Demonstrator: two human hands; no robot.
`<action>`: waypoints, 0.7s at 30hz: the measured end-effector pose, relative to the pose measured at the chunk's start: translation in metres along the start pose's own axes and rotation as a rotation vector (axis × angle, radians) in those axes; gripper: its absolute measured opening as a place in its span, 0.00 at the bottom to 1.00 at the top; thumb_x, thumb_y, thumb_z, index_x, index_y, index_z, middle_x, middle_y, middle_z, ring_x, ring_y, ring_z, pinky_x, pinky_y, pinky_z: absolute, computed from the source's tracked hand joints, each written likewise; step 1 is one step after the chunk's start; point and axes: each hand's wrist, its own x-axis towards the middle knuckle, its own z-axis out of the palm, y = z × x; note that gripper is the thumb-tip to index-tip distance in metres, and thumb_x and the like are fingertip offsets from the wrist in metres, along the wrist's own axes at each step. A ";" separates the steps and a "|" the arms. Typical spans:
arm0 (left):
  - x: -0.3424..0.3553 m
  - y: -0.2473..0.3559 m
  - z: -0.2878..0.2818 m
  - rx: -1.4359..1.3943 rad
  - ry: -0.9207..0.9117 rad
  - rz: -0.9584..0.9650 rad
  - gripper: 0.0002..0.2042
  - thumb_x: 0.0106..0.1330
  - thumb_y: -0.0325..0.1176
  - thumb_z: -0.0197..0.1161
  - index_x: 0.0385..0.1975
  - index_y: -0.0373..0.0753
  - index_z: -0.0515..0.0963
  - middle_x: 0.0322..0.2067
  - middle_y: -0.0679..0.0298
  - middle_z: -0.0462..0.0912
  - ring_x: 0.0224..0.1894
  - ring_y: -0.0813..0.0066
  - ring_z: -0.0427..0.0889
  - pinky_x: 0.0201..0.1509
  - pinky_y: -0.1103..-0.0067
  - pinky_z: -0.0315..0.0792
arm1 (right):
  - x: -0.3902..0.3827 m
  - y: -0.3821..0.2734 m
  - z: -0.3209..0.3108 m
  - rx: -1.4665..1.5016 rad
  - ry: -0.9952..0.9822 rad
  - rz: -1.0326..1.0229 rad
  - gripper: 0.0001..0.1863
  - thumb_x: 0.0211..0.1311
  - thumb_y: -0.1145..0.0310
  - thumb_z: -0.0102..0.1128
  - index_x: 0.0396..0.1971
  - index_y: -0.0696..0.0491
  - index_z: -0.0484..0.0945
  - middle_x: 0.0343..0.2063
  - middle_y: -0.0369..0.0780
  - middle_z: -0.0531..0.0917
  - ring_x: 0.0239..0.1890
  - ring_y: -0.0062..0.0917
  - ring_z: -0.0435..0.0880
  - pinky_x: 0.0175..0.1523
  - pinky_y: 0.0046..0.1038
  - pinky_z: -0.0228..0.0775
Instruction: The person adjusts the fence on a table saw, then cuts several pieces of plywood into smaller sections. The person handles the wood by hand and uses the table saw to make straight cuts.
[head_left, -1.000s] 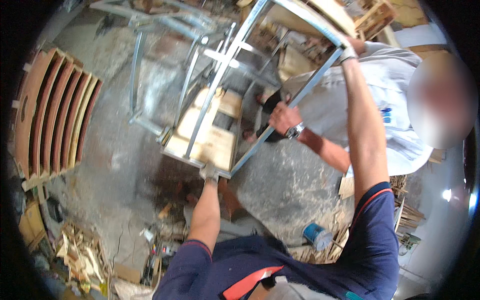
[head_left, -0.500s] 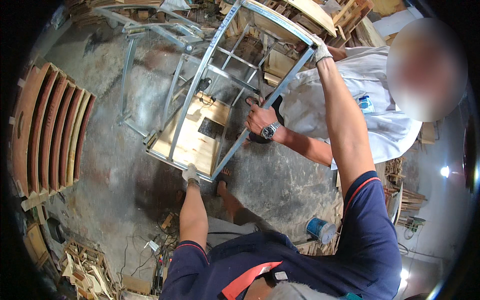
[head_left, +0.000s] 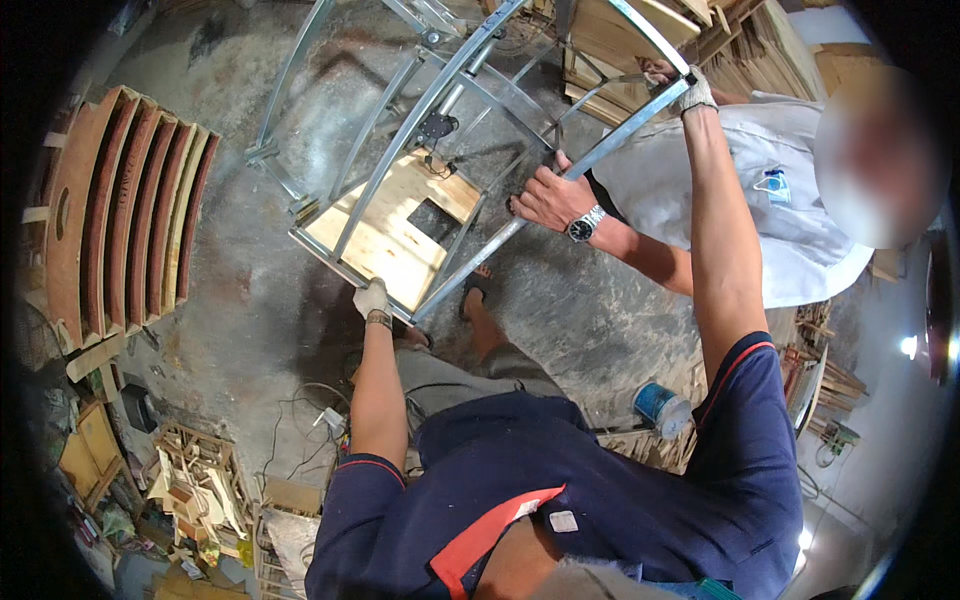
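While the gloved left grip (head_left: 371, 300) and right grip (head_left: 694, 92) clasp it, the metal tube frame (head_left: 625, 138) spans the area ahead of the person.
The left grip pinches the near end rail, beside a plywood panel (head_left: 380, 240) with a rectangular cutout; the right grip is wrapped around the far right corner. Between them, a co-worker's hand (head_left: 555, 198), with a wristwatch (head_left: 580, 229), holds the side rail. Curved wooden panels (head_left: 85, 220) stand in a row at left; a blue bucket (head_left: 657, 404) is at lower right.
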 end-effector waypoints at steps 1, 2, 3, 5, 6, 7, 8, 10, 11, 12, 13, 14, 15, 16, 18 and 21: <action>-0.005 0.006 -0.016 -0.034 -0.010 0.009 0.18 0.55 0.35 0.63 0.39 0.23 0.79 0.34 0.49 0.85 0.33 0.59 0.84 0.37 0.65 0.76 | -0.004 0.000 -0.009 0.024 0.002 0.055 0.24 0.72 0.50 0.35 0.33 0.56 0.70 0.19 0.44 0.72 0.19 0.37 0.67 0.28 0.42 0.68; -0.010 0.013 -0.028 -0.032 -0.011 0.005 0.18 0.55 0.34 0.63 0.39 0.24 0.79 0.33 0.48 0.85 0.33 0.59 0.84 0.37 0.65 0.76 | -0.005 -0.002 -0.016 -0.009 -0.115 0.168 0.20 0.73 0.54 0.39 0.31 0.55 0.70 0.18 0.43 0.71 0.18 0.36 0.67 0.30 0.44 0.69; -0.014 0.022 -0.040 -0.004 -0.015 -0.010 0.17 0.54 0.34 0.62 0.38 0.24 0.80 0.33 0.48 0.86 0.32 0.58 0.84 0.37 0.65 0.76 | -0.008 -0.004 -0.027 -0.186 -0.244 0.177 0.15 0.73 0.60 0.40 0.36 0.56 0.71 0.20 0.42 0.72 0.19 0.35 0.69 0.31 0.41 0.72; -0.028 0.032 -0.063 0.071 0.017 0.014 0.16 0.51 0.33 0.61 0.34 0.25 0.80 0.31 0.47 0.85 0.32 0.55 0.84 0.38 0.63 0.76 | -0.013 -0.002 -0.050 -0.200 -0.275 0.141 0.10 0.70 0.68 0.45 0.43 0.57 0.71 0.23 0.42 0.72 0.21 0.33 0.71 0.32 0.37 0.74; -0.036 0.035 -0.074 0.116 0.022 0.027 0.16 0.50 0.33 0.61 0.34 0.25 0.80 0.30 0.47 0.85 0.32 0.53 0.84 0.38 0.63 0.76 | -0.018 0.004 -0.065 -0.217 -0.145 0.070 0.10 0.68 0.70 0.47 0.45 0.58 0.71 0.23 0.42 0.72 0.22 0.33 0.72 0.32 0.36 0.74; -0.045 0.036 -0.084 0.170 0.040 0.056 0.16 0.49 0.33 0.61 0.33 0.25 0.80 0.30 0.47 0.85 0.32 0.52 0.84 0.38 0.63 0.76 | -0.023 0.009 -0.079 -0.199 -0.105 0.034 0.11 0.66 0.72 0.50 0.46 0.58 0.70 0.24 0.42 0.72 0.24 0.32 0.73 0.32 0.35 0.73; -0.054 0.037 -0.092 0.192 0.052 0.037 0.18 0.49 0.33 0.60 0.35 0.25 0.79 0.27 0.48 0.82 0.27 0.55 0.80 0.36 0.64 0.74 | -0.029 0.016 -0.093 -0.130 -0.162 0.054 0.13 0.65 0.73 0.53 0.48 0.59 0.70 0.25 0.42 0.71 0.25 0.32 0.74 0.32 0.34 0.73; -0.070 0.037 -0.103 0.214 0.100 0.055 0.17 0.48 0.34 0.61 0.33 0.25 0.80 0.29 0.45 0.83 0.31 0.50 0.83 0.38 0.62 0.74 | -0.037 0.023 -0.113 -0.001 -0.195 0.144 0.12 0.64 0.69 0.52 0.44 0.61 0.71 0.22 0.42 0.71 0.22 0.32 0.71 0.30 0.33 0.69; -0.077 0.039 -0.105 0.261 0.123 0.059 0.17 0.48 0.35 0.62 0.32 0.26 0.80 0.31 0.44 0.84 0.33 0.48 0.84 0.38 0.60 0.75 | -0.041 0.023 -0.124 0.096 -0.245 0.280 0.13 0.64 0.67 0.52 0.42 0.62 0.72 0.21 0.42 0.70 0.21 0.32 0.69 0.30 0.33 0.67; -0.081 0.041 -0.106 0.321 0.113 0.081 0.17 0.48 0.36 0.62 0.31 0.26 0.80 0.31 0.43 0.84 0.32 0.47 0.84 0.38 0.60 0.74 | -0.041 0.024 -0.131 0.168 -0.228 0.285 0.14 0.64 0.65 0.51 0.39 0.63 0.72 0.19 0.41 0.70 0.20 0.32 0.68 0.29 0.33 0.65; -0.085 0.045 -0.104 0.311 0.125 0.104 0.18 0.47 0.36 0.62 0.32 0.26 0.80 0.31 0.42 0.84 0.32 0.47 0.84 0.38 0.60 0.74 | -0.041 0.021 -0.139 0.308 -0.212 0.283 0.14 0.64 0.66 0.52 0.38 0.63 0.73 0.19 0.41 0.69 0.19 0.32 0.67 0.29 0.33 0.64; -0.088 0.050 -0.102 0.313 0.135 0.118 0.18 0.47 0.36 0.62 0.32 0.26 0.80 0.31 0.42 0.84 0.33 0.47 0.84 0.39 0.60 0.74 | -0.035 0.019 -0.143 0.254 -0.153 0.275 0.13 0.63 0.68 0.53 0.38 0.64 0.72 0.17 0.41 0.69 0.18 0.31 0.66 0.28 0.33 0.64; -0.091 0.055 -0.099 0.340 0.138 0.101 0.18 0.47 0.37 0.62 0.32 0.25 0.80 0.31 0.42 0.84 0.33 0.47 0.84 0.39 0.61 0.74 | -0.030 0.015 -0.149 0.206 -0.119 0.250 0.13 0.62 0.68 0.54 0.37 0.64 0.72 0.17 0.40 0.69 0.17 0.31 0.66 0.28 0.33 0.64; -0.095 0.061 -0.093 0.297 0.151 0.095 0.18 0.48 0.37 0.62 0.32 0.25 0.80 0.31 0.42 0.84 0.34 0.45 0.84 0.41 0.60 0.75 | -0.019 0.012 -0.151 0.167 -0.089 0.215 0.13 0.62 0.68 0.54 0.37 0.64 0.72 0.16 0.40 0.68 0.17 0.31 0.65 0.28 0.33 0.65; -0.102 0.078 -0.082 0.311 0.169 0.165 0.18 0.48 0.37 0.62 0.32 0.26 0.80 0.31 0.41 0.84 0.35 0.43 0.83 0.41 0.59 0.75 | 0.004 0.005 -0.153 0.204 -0.182 0.240 0.13 0.61 0.67 0.56 0.37 0.63 0.71 0.15 0.40 0.68 0.16 0.31 0.66 0.29 0.34 0.68; -0.121 0.104 -0.062 0.352 0.227 0.177 0.17 0.50 0.36 0.61 0.31 0.27 0.80 0.31 0.40 0.83 0.36 0.42 0.83 0.41 0.57 0.75 | 0.025 0.001 -0.152 0.459 -0.178 0.277 0.16 0.64 0.60 0.50 0.38 0.61 0.71 0.21 0.42 0.73 0.21 0.34 0.72 0.33 0.37 0.72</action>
